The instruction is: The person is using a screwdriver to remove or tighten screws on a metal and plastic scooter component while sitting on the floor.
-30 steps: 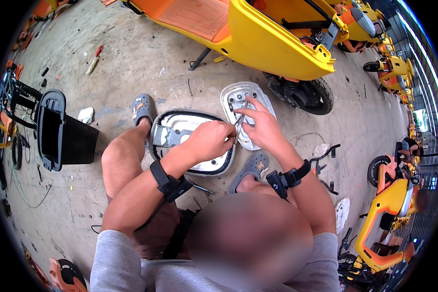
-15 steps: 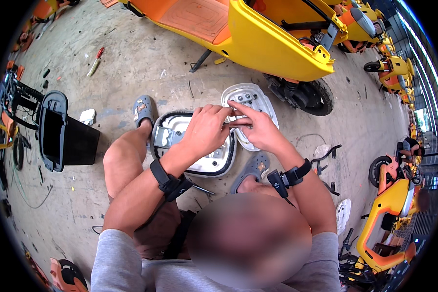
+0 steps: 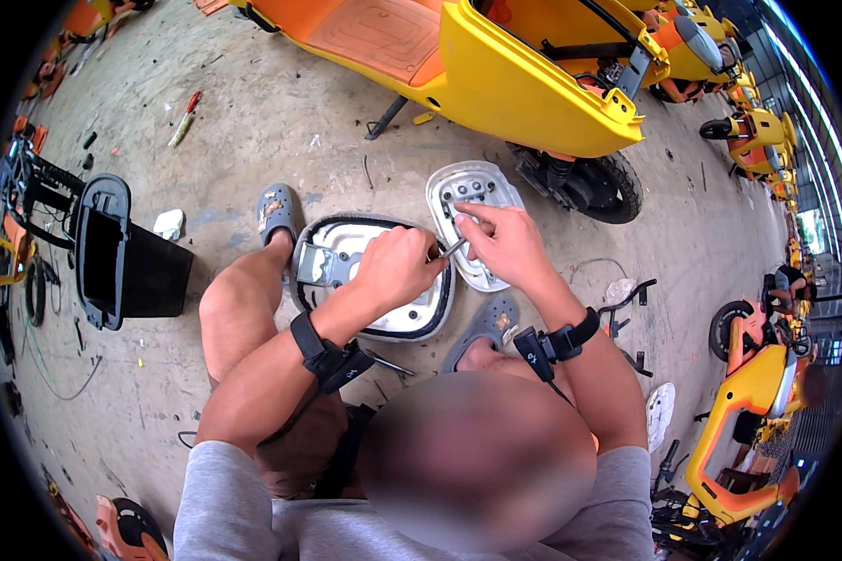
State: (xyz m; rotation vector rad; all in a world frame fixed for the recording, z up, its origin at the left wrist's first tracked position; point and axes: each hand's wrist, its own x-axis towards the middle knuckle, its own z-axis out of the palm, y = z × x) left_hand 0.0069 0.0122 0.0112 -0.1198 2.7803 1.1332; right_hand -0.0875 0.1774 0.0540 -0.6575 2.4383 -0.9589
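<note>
A yellow and orange scooter (image 3: 496,65) fills the top centre of the frame, its rear wheel (image 3: 608,187) low at its right end. Just below it, at mid frame, two scooter panels lie on the concrete floor (image 3: 253,122): a larger oval one with a black rim and pale inside, the seat base (image 3: 393,313), and a smaller pale grey cover (image 3: 472,192) above and right of it, their edges close together.

The left hand (image 3: 398,266) is curled into a fist over the seat base, gripping a thin metal tool (image 3: 451,249) whose tip points up and right. The right hand (image 3: 507,241) rests over the lower part of the grey cover, its fingers bent and drawn together at the tool's tip; whether they pinch a small part there cannot be told. Both wrists wear black straps.

At the left edge stands a black box-like part with an open frame (image 3: 112,252), a white scrap (image 3: 169,223) beside it. A grey sandal (image 3: 276,213) sits at centre left. More yellow scooters (image 3: 748,393) crowd the right edge, and a red-handled tool (image 3: 184,117) lies upper left
</note>
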